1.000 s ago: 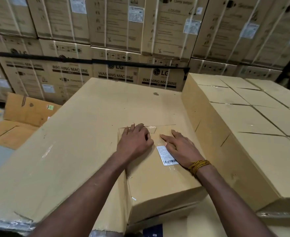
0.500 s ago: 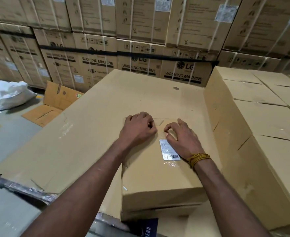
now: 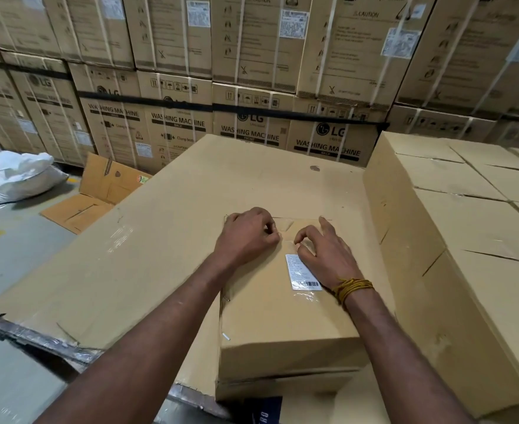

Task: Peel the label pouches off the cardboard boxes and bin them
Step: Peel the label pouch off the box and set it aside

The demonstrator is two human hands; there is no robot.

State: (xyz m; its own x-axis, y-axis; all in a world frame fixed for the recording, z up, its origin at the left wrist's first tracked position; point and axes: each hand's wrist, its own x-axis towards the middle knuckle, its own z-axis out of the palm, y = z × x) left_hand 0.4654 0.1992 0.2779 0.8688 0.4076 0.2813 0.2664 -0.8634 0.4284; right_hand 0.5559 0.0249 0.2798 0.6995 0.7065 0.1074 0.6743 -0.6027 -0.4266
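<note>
Far wall: stacked washing-machine cartons (image 3: 252,87), two tiers visible, too many to count exactly; several carry white stickers.

Large flat carton (image 3: 160,240) fills the middle. Right of it, one block of plain cartons (image 3: 466,209), standing higher, seams taped.

One small box (image 3: 282,316) sits on the near right part of the large carton, against the plain block.

Left floor: one flattened cardboard piece (image 3: 99,191), one white sack (image 3: 22,175) beyond it.

One label pouch (image 3: 302,272) lies flat on top of the small box, clear film with a white barcode slip inside (print too small to read). Its far end runs under the right hand.

Two hands, both at the far end of the small box top. Left hand (image 3: 246,237): fingers curled under, knuckles up, fingertips at the film's far edge; I cannot tell whether it grips anything. Right hand (image 3: 325,255): thumb and forefinger bent close together, pinching at the pouch's far corner, other fingers spread on the box. One yellow thread band (image 3: 351,287) wraps the right wrist.
</note>
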